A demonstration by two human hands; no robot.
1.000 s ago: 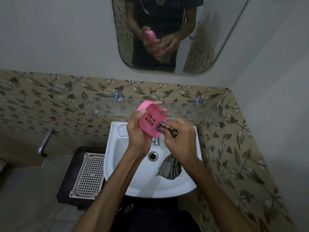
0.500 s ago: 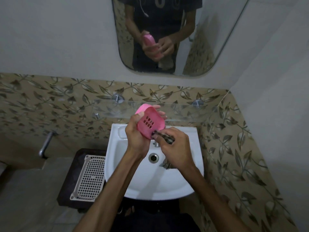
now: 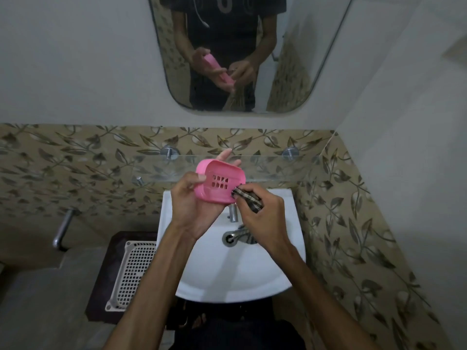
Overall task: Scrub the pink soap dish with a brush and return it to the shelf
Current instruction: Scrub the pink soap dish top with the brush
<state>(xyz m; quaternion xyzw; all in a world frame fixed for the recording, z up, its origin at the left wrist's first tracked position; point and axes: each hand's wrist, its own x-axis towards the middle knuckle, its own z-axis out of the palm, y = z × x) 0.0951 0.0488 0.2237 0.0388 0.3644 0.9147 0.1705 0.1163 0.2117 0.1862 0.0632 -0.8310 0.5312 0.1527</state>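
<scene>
My left hand (image 3: 194,205) holds the pink soap dish (image 3: 219,181) above the back of the white sink (image 3: 235,274), its slotted inside turned towards me. My right hand (image 3: 262,218) grips a bundled brush (image 3: 246,198) with a dark patterned wrap. The wrapped end touches the dish's lower right corner, and the bristles hang down below my hand over the drain. The glass shelf (image 3: 278,168) runs along the wall just behind the dish.
A tap (image 3: 233,213) stands at the back of the basin under my hands, with the drain (image 3: 229,238) below it. A white perforated tray (image 3: 131,271) lies on a dark stand left of the sink. A mirror (image 3: 252,54) hangs above. Tiled walls close in at the right.
The dish has turned so its open inside faces me more squarely. The brush end has shifted from the dish's lower edge to its lower right corner.
</scene>
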